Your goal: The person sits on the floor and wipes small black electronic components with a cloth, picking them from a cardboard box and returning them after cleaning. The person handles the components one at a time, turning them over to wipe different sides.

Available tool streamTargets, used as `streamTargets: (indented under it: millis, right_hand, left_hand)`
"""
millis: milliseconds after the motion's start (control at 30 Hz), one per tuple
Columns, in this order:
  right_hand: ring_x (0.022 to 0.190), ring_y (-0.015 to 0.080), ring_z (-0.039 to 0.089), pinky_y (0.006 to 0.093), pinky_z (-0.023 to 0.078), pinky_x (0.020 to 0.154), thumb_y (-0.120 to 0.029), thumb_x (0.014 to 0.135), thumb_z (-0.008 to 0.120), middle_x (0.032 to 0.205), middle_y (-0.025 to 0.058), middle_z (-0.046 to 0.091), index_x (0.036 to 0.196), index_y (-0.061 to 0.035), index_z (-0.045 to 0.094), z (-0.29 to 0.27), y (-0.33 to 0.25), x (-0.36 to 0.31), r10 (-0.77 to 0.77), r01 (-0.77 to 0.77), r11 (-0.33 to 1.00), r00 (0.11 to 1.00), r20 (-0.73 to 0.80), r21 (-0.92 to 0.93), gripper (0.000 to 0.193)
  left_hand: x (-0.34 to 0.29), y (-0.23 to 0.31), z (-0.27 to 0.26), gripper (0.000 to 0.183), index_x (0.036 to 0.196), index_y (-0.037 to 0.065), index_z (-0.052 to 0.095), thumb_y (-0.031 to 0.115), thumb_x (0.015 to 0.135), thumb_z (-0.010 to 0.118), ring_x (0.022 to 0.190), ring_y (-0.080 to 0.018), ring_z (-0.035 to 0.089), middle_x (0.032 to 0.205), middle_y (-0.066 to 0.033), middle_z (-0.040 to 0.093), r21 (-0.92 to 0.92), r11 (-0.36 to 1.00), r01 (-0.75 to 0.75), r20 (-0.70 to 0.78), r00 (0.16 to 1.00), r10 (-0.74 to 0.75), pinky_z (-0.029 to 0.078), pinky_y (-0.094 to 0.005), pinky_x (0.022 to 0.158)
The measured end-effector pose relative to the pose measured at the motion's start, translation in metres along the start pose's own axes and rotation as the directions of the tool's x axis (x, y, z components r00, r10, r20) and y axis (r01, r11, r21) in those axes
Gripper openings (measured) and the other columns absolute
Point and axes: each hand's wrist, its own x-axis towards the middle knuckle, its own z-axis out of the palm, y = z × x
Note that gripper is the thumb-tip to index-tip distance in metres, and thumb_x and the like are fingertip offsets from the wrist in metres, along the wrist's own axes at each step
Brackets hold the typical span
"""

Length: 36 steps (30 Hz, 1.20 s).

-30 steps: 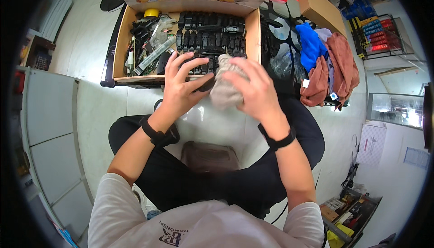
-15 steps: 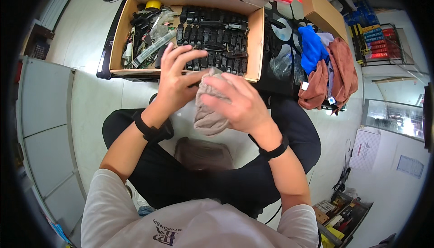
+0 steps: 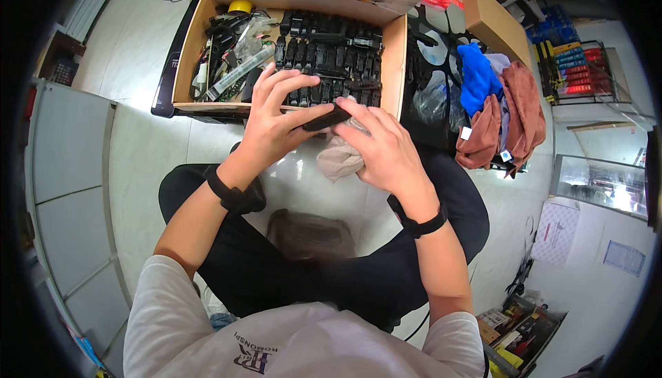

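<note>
Just in front of the open tan cardboard box (image 3: 394, 64), a small, elongated black object (image 3: 323, 119) lies between the hands, against the underside of the left hand's (image 3: 272, 123) thumb, its far end at the right hand's (image 3: 387, 145) fingertips. The left fingers spread loosely near the box's front edge; their grip on it cannot be told. The right fingers curl around a bunched beige-grey fabric cloth (image 3: 338, 159). Half a second ago the cloth covered where the black object now shows.
</note>
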Motion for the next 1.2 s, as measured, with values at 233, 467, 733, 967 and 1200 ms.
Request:
streamTargets:
  millis: [233, 467, 733, 967, 1200]
  right_hand:
    - [0.122, 0.0403, 0.066, 0.0491, 0.058, 0.102, 0.005, 0.068, 0.082, 0.161, 0.0063, 0.061, 0.118, -0.0090, 0.076, -0.001, -0.002, 0.001, -0.081, 0.069, 0.983, 0.995, -0.060, -0.173, 0.052]
    - [0.126, 0.0387, 0.067, 0.0490, 0.058, 0.106, 0.000, 0.068, 0.086, 0.151, 0.0091, 0.068, 0.122, -0.0121, 0.079, -0.014, 0.011, 0.000, 0.049, -0.082, 0.982, 0.980, -0.194, -0.168, 0.056]
    - [0.120, 0.0399, 0.069, 0.0507, 0.061, 0.101, -0.011, 0.067, 0.091, 0.137, 0.0083, 0.072, 0.118, -0.0166, 0.081, 0.010, -0.007, 0.009, -0.154, 0.117, 0.977, 0.965, -0.211, -0.177, 0.053]
    - [0.119, 0.0384, 0.070, 0.0496, 0.061, 0.103, -0.012, 0.076, 0.085, 0.136, 0.0060, 0.073, 0.114, -0.0181, 0.081, 0.003, -0.017, 0.008, -0.182, 0.157, 0.981, 0.946, -0.269, -0.112, 0.039]
    - [0.121, 0.0376, 0.067, 0.0487, 0.060, 0.097, -0.005, 0.072, 0.081, 0.140, 0.0065, 0.070, 0.112, -0.0148, 0.079, 0.011, 0.010, 0.011, 0.003, -0.026, 0.991, 0.985, -0.171, -0.133, 0.041]
  left_hand:
    - [0.002, 0.000, -0.001, 0.053, 0.121, 0.020, 0.086, 0.035, 0.072, 0.102, 0.140, -0.0360, 0.058, 0.145, -0.0077, 0.067, -0.154, 0.981, 0.120, 0.062, 0.992, -0.112, 0.033, -0.0640, 0.130]
    - [0.002, -0.004, 0.000, 0.049, 0.114, 0.022, 0.087, 0.021, 0.066, 0.097, 0.141, -0.0338, 0.059, 0.143, -0.0055, 0.069, -0.085, 0.980, 0.181, 0.025, 0.983, -0.179, 0.035, -0.0633, 0.129]
    - [-0.002, 0.000, -0.001, 0.040, 0.105, 0.019, 0.087, 0.022, 0.066, 0.096, 0.144, -0.0319, 0.055, 0.146, 0.0010, 0.069, 0.104, 0.995, -0.006, 0.089, 0.996, -0.003, 0.034, -0.0653, 0.131]
    - [-0.005, 0.003, 0.002, 0.037, 0.100, 0.019, 0.088, 0.016, 0.063, 0.093, 0.145, -0.0339, 0.054, 0.148, 0.0013, 0.069, 0.047, 0.997, 0.066, 0.083, 0.994, -0.070, 0.035, -0.0647, 0.131]
    - [0.004, -0.007, -0.008, 0.049, 0.111, 0.024, 0.088, 0.016, 0.064, 0.096, 0.145, -0.0322, 0.054, 0.150, 0.0051, 0.068, 0.098, 0.993, 0.061, 0.041, 0.997, -0.065, 0.032, -0.0657, 0.132]
